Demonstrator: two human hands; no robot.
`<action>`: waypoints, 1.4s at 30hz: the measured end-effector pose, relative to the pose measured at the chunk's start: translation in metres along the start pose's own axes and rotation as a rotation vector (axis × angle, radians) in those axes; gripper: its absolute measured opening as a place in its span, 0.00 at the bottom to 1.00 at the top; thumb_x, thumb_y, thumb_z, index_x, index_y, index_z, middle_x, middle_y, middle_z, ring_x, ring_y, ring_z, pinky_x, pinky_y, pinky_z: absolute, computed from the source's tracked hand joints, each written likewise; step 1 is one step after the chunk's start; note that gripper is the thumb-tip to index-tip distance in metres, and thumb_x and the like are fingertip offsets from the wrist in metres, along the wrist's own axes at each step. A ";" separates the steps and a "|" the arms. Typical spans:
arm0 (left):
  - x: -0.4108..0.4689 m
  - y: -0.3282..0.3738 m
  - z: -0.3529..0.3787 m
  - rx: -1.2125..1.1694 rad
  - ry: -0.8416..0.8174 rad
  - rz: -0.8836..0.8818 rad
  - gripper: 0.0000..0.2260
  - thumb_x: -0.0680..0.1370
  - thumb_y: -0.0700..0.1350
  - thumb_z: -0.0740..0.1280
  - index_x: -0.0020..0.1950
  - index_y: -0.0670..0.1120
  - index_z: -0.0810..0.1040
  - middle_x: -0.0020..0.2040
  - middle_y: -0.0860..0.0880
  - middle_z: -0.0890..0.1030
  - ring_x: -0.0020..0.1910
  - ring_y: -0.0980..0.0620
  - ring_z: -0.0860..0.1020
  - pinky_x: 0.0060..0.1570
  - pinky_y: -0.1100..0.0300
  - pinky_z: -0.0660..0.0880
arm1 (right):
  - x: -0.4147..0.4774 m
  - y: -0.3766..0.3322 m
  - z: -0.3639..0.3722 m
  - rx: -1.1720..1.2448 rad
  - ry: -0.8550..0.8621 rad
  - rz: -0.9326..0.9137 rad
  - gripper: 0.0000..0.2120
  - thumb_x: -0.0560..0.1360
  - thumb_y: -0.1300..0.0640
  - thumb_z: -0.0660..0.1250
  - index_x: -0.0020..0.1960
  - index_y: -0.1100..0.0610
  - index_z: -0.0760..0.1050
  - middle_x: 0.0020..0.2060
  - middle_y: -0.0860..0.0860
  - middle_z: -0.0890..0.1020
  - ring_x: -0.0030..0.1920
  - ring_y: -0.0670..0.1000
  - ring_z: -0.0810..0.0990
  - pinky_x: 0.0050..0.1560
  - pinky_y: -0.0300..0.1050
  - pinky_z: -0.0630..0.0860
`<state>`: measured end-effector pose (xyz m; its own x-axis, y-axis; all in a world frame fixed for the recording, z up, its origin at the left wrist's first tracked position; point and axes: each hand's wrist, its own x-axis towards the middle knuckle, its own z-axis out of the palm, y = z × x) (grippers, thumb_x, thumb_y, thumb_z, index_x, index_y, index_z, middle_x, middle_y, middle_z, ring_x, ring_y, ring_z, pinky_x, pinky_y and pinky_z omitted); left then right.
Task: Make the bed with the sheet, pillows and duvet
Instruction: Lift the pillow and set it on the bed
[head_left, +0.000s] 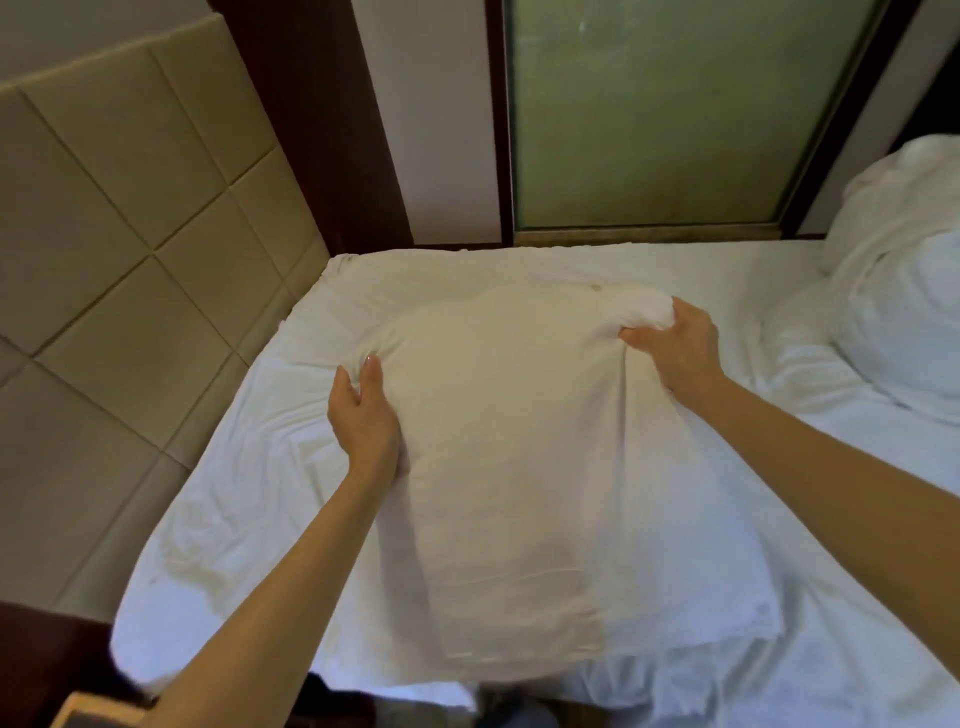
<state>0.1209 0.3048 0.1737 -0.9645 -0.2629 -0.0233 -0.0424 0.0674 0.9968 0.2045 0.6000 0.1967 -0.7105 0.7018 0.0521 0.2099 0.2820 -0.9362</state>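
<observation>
White pillow (509, 467) lies lengthwise over the middle of the bed. Its far end is close to the wall and its near end reaches past the mattress's near edge. Both bare arms stretch forward from the near corners of the view, nearly straight, and converge on the pillow's far half.

The left hand (363, 415) sits at the pillow's left edge, wrist turned inward. Its thumb and fingers are curled and pinch a fold of the cover between them.

The right hand (675, 338) is farther away, at the far right corner. Its fingers are wrapped tightly round a bunched knot of the pillow's fabric, knuckles up.

Under the pillow the white sheet (234, 493) covers the mattress, creased and loose along the left side. A heap of white bedding (893, 291) is piled at the far right of the bed, well apart from both hands.

A beige padded headboard (104, 234) runs along the left, and a frosted glass panel (675, 114) stands behind the far edge.
</observation>
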 end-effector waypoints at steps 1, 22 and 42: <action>-0.009 0.000 0.008 -0.009 -0.008 -0.004 0.28 0.80 0.56 0.61 0.76 0.46 0.62 0.74 0.49 0.67 0.72 0.50 0.65 0.71 0.55 0.63 | 0.000 0.006 -0.011 0.018 0.006 0.011 0.22 0.70 0.56 0.74 0.61 0.59 0.75 0.56 0.55 0.80 0.55 0.56 0.77 0.52 0.44 0.70; -0.078 -0.007 0.190 -0.226 -0.267 0.089 0.03 0.79 0.43 0.66 0.46 0.48 0.77 0.43 0.49 0.78 0.45 0.51 0.75 0.50 0.53 0.73 | 0.074 0.102 -0.183 0.583 0.173 0.324 0.14 0.61 0.72 0.74 0.41 0.57 0.80 0.34 0.47 0.84 0.41 0.51 0.83 0.48 0.48 0.80; -0.361 0.066 0.302 -0.295 -0.213 0.378 0.04 0.79 0.39 0.64 0.45 0.46 0.74 0.40 0.56 0.76 0.42 0.58 0.75 0.48 0.61 0.73 | 0.054 0.157 -0.457 0.594 0.166 0.224 0.14 0.62 0.69 0.73 0.41 0.52 0.81 0.42 0.51 0.82 0.46 0.53 0.79 0.50 0.46 0.77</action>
<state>0.3881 0.6949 0.2249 -0.9312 -0.0685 0.3580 0.3645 -0.1622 0.9170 0.5062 0.9811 0.2113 -0.5694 0.8067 -0.1581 -0.0993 -0.2584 -0.9609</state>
